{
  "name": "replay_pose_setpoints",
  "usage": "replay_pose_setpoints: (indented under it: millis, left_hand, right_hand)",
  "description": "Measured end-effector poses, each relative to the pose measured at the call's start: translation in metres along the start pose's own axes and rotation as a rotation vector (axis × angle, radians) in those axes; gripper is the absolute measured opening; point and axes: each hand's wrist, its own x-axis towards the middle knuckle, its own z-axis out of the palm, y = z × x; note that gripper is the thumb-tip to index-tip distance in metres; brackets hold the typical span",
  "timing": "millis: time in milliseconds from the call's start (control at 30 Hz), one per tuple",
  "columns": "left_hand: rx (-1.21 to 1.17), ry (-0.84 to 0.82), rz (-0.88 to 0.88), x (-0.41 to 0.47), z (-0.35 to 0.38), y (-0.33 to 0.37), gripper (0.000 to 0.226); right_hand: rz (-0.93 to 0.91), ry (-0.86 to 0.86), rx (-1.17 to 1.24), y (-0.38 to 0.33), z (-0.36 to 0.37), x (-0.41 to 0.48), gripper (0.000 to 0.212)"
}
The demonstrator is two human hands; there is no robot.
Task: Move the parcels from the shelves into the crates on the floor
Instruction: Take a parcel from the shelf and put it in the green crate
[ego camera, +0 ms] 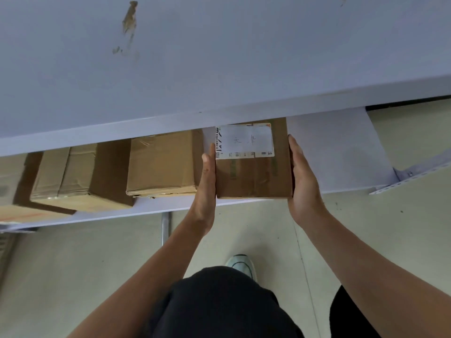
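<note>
Your left hand (pixel 207 184) and right hand (pixel 305 184) press with straight fingers on both sides of the labelled parcel (pixel 253 176), which sits between them at the front edge of the lower shelf (pixel 341 157), so pull it toward you.

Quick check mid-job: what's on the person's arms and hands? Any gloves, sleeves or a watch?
Nothing. The left hand and right hand are ungloved, with no rings or watch showing. The left forearm and right forearm are bare, no sleeve in view. Below them are black clothing and a pale mint-and-white sneaker.
</note>
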Motion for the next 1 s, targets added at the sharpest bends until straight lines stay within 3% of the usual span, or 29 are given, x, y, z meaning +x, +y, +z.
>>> replay_pose_setpoints:
  millis: [167,400,600,800,1000]
  left_hand:
    - [-0.027,0.067,-0.147,-0.050,0.005,0.027,0.080]
    - [-0.033,0.163,-0.212,-0.183,0.022,0.103,0.061]
    - [-0.066,0.256,-0.255,-0.318,0.037,0.197,0.067]
    - [-0.101,0.411,-0.297,-0.418,0.041,0.301,0.062]
    - [-0.190,0.482,-0.204,-0.492,0.013,0.409,0.071]
  right_hand:
    - [0.069,-0.028,0.019,-0.016,0.007,-0.049,0.057]
    - [0.212,-0.059,-0.072,-0.078,0.025,-0.167,0.067]
    - [0.299,-0.131,-0.135,-0.177,0.063,-0.284,0.100]
    - [0.300,-0.257,-0.169,-0.274,0.119,-0.370,0.094]
    - [0.248,-0.410,-0.230,-0.373,0.204,-0.430,0.094]
